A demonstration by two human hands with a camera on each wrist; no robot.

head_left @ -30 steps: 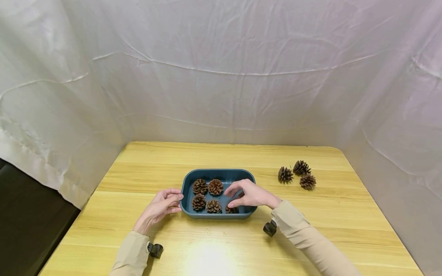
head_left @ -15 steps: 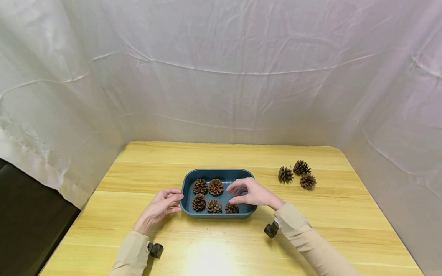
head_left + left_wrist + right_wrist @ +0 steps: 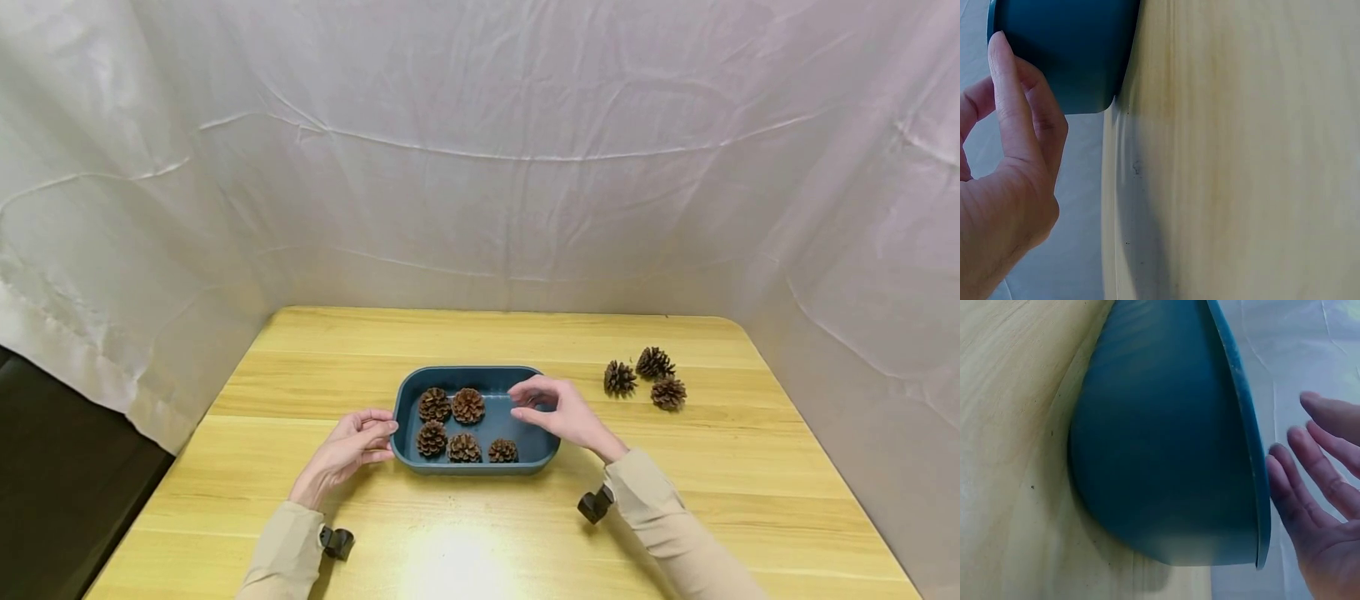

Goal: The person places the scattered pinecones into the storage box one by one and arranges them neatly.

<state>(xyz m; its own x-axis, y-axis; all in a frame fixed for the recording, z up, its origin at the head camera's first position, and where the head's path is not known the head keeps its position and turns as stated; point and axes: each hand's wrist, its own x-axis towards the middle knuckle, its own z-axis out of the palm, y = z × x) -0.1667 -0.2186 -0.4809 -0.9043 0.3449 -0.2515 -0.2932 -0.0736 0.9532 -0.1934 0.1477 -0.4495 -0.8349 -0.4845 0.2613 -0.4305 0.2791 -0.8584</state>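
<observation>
Head view downward; wrist views close, sharing tray (image 3: 420, 467).

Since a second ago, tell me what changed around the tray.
The right hand let go of the near-right pine cone, lifted off and drew back to the blue tray's right rim, empty. The left hand stayed touching the left wall; five cones stayed inside, three loose cones stayed put.

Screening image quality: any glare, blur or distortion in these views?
Head view: glare patch on the table near edge, backdrop lines bowed by the wide lens. Left wrist view: tray soft, hand close. Right wrist view: tray wall slightly blurred.
</observation>
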